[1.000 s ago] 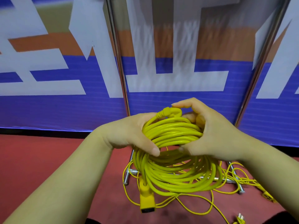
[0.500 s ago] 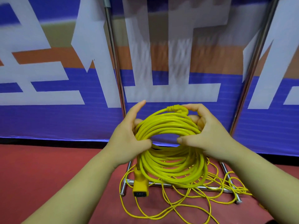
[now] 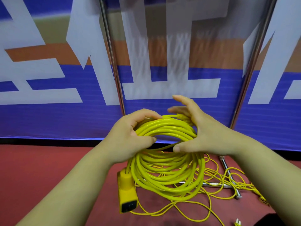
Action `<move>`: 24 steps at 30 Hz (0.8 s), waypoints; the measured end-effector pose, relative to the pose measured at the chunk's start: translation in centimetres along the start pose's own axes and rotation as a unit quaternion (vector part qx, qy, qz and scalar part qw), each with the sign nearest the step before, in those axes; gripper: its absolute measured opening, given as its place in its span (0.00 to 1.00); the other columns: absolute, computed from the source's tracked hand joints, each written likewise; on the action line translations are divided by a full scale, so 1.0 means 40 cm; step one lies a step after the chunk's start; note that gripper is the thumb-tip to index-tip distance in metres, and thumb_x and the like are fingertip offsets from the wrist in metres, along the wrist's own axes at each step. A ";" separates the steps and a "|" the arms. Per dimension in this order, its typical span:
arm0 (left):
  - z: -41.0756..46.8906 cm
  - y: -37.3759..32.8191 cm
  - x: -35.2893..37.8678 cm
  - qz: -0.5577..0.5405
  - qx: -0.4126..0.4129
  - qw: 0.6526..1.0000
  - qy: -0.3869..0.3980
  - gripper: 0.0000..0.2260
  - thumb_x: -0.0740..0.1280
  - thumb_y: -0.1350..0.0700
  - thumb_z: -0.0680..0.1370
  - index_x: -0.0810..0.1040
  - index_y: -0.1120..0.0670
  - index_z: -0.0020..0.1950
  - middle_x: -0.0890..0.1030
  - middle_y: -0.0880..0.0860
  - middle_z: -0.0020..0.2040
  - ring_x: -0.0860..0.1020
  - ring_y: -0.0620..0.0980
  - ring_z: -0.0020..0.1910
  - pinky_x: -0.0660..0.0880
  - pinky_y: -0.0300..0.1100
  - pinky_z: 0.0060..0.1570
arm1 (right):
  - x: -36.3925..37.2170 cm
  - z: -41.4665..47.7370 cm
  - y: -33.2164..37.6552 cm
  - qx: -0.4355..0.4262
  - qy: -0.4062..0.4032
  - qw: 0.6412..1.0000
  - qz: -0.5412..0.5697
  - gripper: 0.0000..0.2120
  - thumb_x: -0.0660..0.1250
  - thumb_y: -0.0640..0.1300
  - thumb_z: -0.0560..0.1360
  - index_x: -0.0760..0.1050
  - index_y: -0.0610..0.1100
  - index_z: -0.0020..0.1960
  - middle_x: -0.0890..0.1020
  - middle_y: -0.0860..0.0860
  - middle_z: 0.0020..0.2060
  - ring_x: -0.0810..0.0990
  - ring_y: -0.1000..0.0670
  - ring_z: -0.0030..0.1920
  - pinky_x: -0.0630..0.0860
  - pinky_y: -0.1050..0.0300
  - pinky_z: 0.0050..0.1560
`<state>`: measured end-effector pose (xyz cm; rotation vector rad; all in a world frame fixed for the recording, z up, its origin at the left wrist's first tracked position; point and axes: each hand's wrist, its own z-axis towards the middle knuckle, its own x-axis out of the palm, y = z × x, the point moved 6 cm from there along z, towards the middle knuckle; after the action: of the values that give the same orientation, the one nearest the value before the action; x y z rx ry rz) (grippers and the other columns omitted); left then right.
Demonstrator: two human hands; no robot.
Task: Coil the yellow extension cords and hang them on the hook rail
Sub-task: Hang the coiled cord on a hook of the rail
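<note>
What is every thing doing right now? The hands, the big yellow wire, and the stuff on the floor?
Thick cord coil: wound in loops, held up off the floor.
Left hand: grips the coil's top left.
Right hand: fingers spread, at the coil's right side.
Socket end: dangling below the coil.
Thin cord: loose and tangled on the floor.

Both forearms rise from the lower corners and converge on the coil [image 3: 167,126]. The left hand [image 3: 128,137] grips the coil's upper left, fingers curled over the strands and thumb beneath. The right hand [image 3: 205,132] lies palm-on against the coil's upper right, fingers straight and spread above it, thumb extended below.
</note>
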<state>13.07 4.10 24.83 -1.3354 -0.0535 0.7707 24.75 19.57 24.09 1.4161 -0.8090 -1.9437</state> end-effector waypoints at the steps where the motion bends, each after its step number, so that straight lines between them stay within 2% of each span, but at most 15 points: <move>1: 0.001 -0.002 0.000 -0.001 0.001 1.000 0.001 0.21 0.73 0.66 0.69 0.80 0.46 0.56 0.83 0.57 0.49 0.80 0.59 0.37 0.79 0.56 0.42 | 0.000 0.002 0.008 -0.009 -0.003 1.000 0.004 0.55 0.83 0.51 0.63 0.51 0.63 0.77 0.72 0.59 0.67 0.77 0.57 0.64 0.76 0.55 0.62; 3: 0.003 0.000 -0.003 -0.004 -0.004 1.000 -0.002 0.21 0.73 0.66 0.69 0.78 0.46 0.57 0.82 0.61 0.48 0.78 0.67 0.37 0.77 0.62 0.39 | -0.004 0.004 0.020 -0.021 -0.018 1.000 -0.013 0.51 0.82 0.49 0.64 0.54 0.65 0.76 0.76 0.59 0.60 0.82 0.53 0.54 0.79 0.49 0.55; 6: 0.005 0.012 -0.010 -0.006 -0.023 1.000 -0.004 0.24 0.74 0.66 0.68 0.74 0.47 0.58 0.80 0.64 0.43 0.76 0.72 0.37 0.75 0.64 0.36 | 0.001 0.004 0.029 -0.032 -0.019 0.998 -0.054 0.45 0.80 0.48 0.67 0.59 0.64 0.74 0.78 0.57 0.52 0.82 0.51 0.44 0.79 0.48 0.48; 8: 0.011 0.018 -0.013 -0.008 -0.033 0.999 -0.007 0.25 0.74 0.65 0.67 0.72 0.48 0.58 0.81 0.62 0.43 0.77 0.69 0.36 0.76 0.63 0.37 | 0.012 0.005 0.025 -0.029 -0.018 0.998 -0.043 0.41 0.79 0.45 0.68 0.62 0.63 0.72 0.79 0.54 0.49 0.81 0.50 0.41 0.79 0.47 0.45; 10: 0.017 0.024 -0.019 -0.015 -0.045 0.999 -0.025 0.27 0.76 0.65 0.65 0.72 0.48 0.59 0.83 0.60 0.44 0.79 0.61 0.36 0.78 0.60 0.39 | 0.019 0.007 0.018 -0.025 -0.030 0.999 0.002 0.38 0.78 0.42 0.68 0.65 0.62 0.69 0.80 0.50 0.47 0.80 0.48 0.38 0.78 0.47 0.43; 12: 0.023 0.029 -0.027 -0.035 -0.056 0.997 -0.051 0.30 0.78 0.64 0.63 0.72 0.48 0.62 0.83 0.58 0.47 0.82 0.56 0.37 0.80 0.58 0.42 | 0.017 0.014 0.011 -0.021 -0.053 0.996 0.069 0.35 0.77 0.41 0.67 0.68 0.60 0.68 0.80 0.45 0.45 0.78 0.47 0.35 0.77 0.50 0.40; 15: 0.025 0.038 -0.028 -0.042 -0.050 0.997 -0.051 0.32 0.78 0.61 0.65 0.72 0.46 0.66 0.82 0.59 0.49 0.83 0.54 0.40 0.80 0.59 0.45 | 0.009 0.021 0.002 -0.012 -0.085 0.989 0.119 0.34 0.76 0.39 0.65 0.70 0.58 0.66 0.80 0.41 0.44 0.77 0.46 0.35 0.76 0.48 0.40; 18: 0.020 0.059 -0.031 -0.043 -0.039 0.998 -0.016 0.37 0.78 0.61 0.67 0.68 0.44 0.72 0.83 0.56 0.53 0.83 0.57 0.48 0.80 0.51 0.47 | -0.003 0.020 0.000 -0.012 -0.112 0.987 0.115 0.33 0.76 0.39 0.64 0.71 0.58 0.65 0.80 0.42 0.42 0.78 0.41 0.36 0.77 0.45 0.42; 20: 0.013 0.077 -0.035 -0.043 -0.048 0.998 0.017 0.42 0.78 0.63 0.67 0.64 0.42 0.76 0.83 0.54 0.57 0.81 0.63 0.55 0.81 0.54 0.52 | -0.014 0.021 -0.001 -0.013 -0.132 0.984 0.118 0.33 0.75 0.39 0.64 0.71 0.57 0.65 0.80 0.42 0.41 0.77 0.44 0.34 0.75 0.48 0.39; 21: 0.010 0.086 -0.036 -0.044 -0.055 0.997 0.034 0.44 0.78 0.62 0.67 0.61 0.42 0.77 0.82 0.52 0.61 0.80 0.63 0.59 0.80 0.53 0.57 | -0.021 0.022 -0.002 -0.013 -0.143 0.982 0.126 0.32 0.75 0.39 0.64 0.71 0.57 0.65 0.80 0.41 0.41 0.76 0.47 0.33 0.74 0.51 0.37; 24: 0.009 0.098 -0.037 -0.055 -0.073 0.994 0.055 0.49 0.79 0.55 0.66 0.55 0.43 0.80 0.77 0.45 0.70 0.77 0.52 0.68 0.75 0.48 0.66 | -0.044 0.028 -0.004 -0.016 -0.177 0.974 0.143 0.32 0.75 0.40 0.64 0.72 0.55 0.65 0.80 0.41 0.40 0.75 0.49 0.32 0.73 0.54 0.36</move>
<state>9.94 3.73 22.04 -1.4993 -0.0976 0.6078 24.11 21.15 25.28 0.8840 -1.0719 -1.9932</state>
